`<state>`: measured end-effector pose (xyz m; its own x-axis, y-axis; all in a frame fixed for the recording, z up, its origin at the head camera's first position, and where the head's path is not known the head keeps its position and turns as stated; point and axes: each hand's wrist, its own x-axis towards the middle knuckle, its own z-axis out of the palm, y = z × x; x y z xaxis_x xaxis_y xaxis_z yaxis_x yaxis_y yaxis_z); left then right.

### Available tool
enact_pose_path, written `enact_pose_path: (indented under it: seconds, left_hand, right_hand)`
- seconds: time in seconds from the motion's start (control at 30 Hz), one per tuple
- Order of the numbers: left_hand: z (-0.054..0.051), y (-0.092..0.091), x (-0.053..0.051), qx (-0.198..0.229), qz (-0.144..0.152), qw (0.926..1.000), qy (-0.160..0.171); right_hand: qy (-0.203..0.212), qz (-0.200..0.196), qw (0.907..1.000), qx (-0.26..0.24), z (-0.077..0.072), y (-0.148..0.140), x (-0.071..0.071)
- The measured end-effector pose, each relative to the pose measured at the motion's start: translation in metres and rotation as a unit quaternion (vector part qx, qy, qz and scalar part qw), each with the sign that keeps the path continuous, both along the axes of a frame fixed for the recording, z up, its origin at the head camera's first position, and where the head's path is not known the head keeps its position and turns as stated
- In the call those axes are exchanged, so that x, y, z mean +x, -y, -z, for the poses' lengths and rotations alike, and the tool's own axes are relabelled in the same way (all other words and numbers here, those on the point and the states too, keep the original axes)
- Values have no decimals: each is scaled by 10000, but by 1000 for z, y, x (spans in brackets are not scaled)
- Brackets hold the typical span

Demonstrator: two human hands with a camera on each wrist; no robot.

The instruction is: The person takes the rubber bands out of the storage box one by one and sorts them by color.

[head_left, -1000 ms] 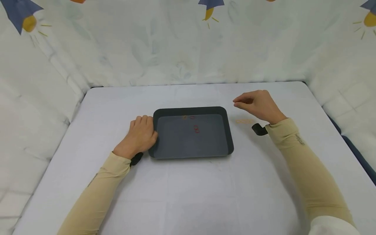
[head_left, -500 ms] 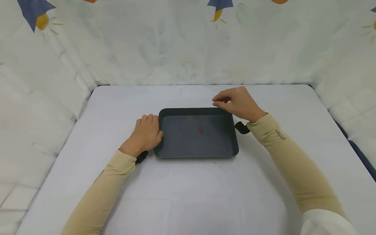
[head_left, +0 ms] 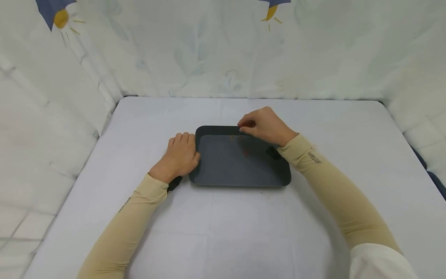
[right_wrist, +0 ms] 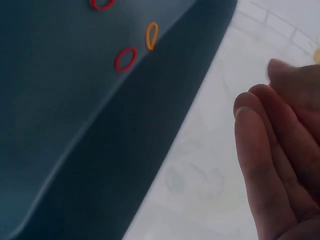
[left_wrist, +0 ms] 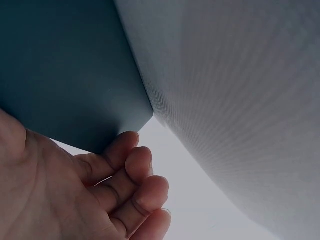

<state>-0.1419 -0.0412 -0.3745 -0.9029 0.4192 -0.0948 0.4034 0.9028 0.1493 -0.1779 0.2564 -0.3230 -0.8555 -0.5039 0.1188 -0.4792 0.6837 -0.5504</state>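
Note:
My left hand grips the left side of a dark grey rectangular tray, thumb over the rim; in the left wrist view its fingers curl by the tray's outer wall. My right hand is above the tray's far rim, thumb and fingertips together. A trace of red shows between them in the head view, apparently a small rubber band, mostly hidden. On the tray floor, in the right wrist view, lie an orange rubber band, a red rubber band and another red rubber band cut by the frame edge.
A white cloth covers the table. Faint tan marks or bands lie right of the tray, largely behind the right forearm. A pale patterned curtain hangs behind the table and along both sides.
My right hand has moved left from beside the tray to over its far rim, fingertips kept together. The left hand keeps its grip on the tray. The head view has shifted slightly.

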Motion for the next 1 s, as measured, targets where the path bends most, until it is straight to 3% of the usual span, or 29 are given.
enact_pose_path:
  seconds: [0.2,0.57,0.77,1.0]
  left_hand:
    - [-1,-2,3,10,-17,10000,-20]
    - [-2,-4,5,-10,-8,10000,3]
    - [-2,-3,7,-29,-14,10000,-16]
    - [-2,-4,8,-4,-30,10000,12]
  right_hand:
    - [383,-135,9986,324,7,10,-3]
    - [331,-600,9938,881,18,19,-2]
    - [98,-886,9895,1138,22,28,-3]
    - [183,-931,9870,1296,28,33,-4]
